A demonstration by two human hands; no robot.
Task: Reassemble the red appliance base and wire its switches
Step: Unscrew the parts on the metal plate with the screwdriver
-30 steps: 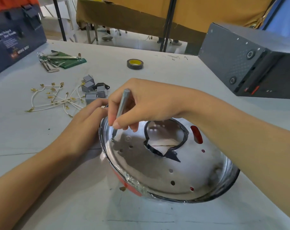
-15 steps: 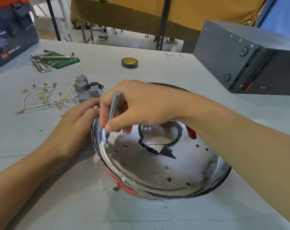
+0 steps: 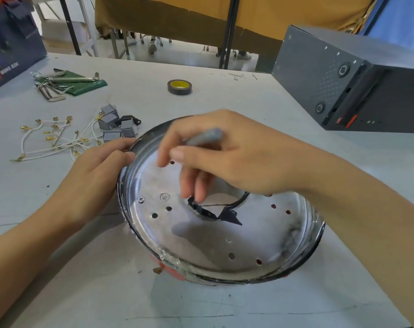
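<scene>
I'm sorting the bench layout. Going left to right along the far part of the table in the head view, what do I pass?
Blue box → hex keys → tape roll → black case.

**Polished metal and matt plastic share a scuffed worktable**

The appliance base [image 3: 215,235] shows a glossy, mirror-like metal pan, its finish dulled and smudged in patches, over a red rim that looks like plastic. A bright metal screw [image 3: 141,199] sits in the pan. The screwdriver [image 3: 204,136], blurred, appears to be matt grey metal. Grey switches [image 3: 117,125] look like matt plastic; the white wires [image 3: 52,140] end in brassy metal terminals. Shiny steel hex keys [image 3: 59,85] lie on a glossy green pouch [image 3: 87,87]. The tape roll [image 3: 179,86] is glossy black. The table [image 3: 59,292] is matt, pale and marked.
</scene>
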